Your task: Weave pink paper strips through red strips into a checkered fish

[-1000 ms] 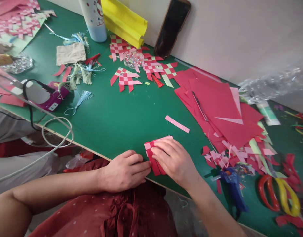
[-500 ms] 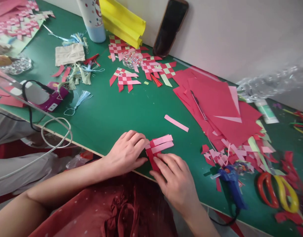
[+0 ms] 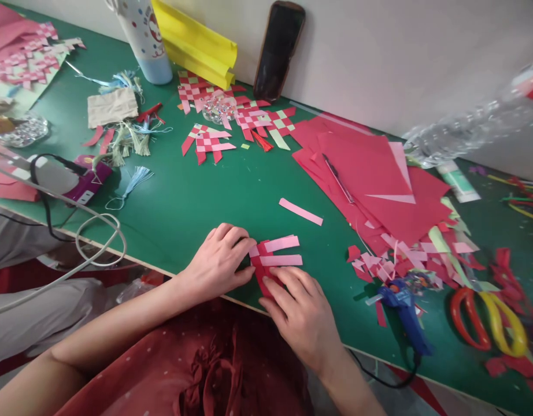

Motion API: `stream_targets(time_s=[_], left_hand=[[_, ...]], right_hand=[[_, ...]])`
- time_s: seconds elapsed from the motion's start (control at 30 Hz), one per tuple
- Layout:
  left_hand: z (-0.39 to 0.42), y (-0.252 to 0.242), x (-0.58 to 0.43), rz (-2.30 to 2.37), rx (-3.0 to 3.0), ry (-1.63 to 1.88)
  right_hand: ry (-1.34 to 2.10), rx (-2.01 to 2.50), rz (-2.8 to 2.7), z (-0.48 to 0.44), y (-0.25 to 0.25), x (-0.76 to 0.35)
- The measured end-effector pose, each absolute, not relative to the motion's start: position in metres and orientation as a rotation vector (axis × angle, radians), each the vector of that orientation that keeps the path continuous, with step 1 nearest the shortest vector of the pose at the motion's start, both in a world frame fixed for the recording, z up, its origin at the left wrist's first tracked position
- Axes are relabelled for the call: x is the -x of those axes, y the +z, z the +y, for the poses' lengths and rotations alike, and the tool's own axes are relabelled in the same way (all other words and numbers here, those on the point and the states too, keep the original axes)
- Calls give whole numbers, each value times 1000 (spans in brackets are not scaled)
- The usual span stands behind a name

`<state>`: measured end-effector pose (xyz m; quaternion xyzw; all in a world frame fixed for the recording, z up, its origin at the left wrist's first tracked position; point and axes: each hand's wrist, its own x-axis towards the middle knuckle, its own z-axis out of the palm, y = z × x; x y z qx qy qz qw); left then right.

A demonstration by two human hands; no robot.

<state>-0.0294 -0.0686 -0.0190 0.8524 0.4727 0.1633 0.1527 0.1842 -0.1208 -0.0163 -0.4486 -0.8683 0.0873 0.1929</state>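
Note:
Near the front edge of the green table (image 3: 232,196), my left hand (image 3: 221,257) pinches the left end of a small weave of pink and red paper strips (image 3: 277,260) between thumb and fingers. From the right, my right hand (image 3: 299,306) holds the red strips at the lower part of the weave, thumb beneath and fingers on top. Two pink ends stick out to the right of the weave, with a gap between them. A single loose pink strip (image 3: 301,212) lies a little above and to the right.
Red paper sheets (image 3: 370,173) with a pen (image 3: 338,178) lie at right, beside paper scraps, a blue glue gun (image 3: 405,318) and scissors (image 3: 503,323). Finished woven pieces (image 3: 208,143), tassels (image 3: 136,179), a cup (image 3: 149,52) and a phone (image 3: 278,51) are farther back.
The two pink ends of the weave have spread apart, with the lower one now more level. Both hands keep their hold. The whole view has shifted slightly.

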Motion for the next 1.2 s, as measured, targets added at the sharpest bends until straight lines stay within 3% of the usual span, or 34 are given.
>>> stream_targets(time_s=[0.23, 0.53, 1.2], left_hand=[[-69, -16, 29, 1326, -2489, 524], [-94, -29, 25, 916, -2751, 495], [-92, -31, 25, 966, -2695, 442]], right_hand=[[242, 1233, -2421, -120, -13, -190], [62, 1350, -2393, -85, -18, -212], [289, 1531, -2367, -54, -16, -202]])
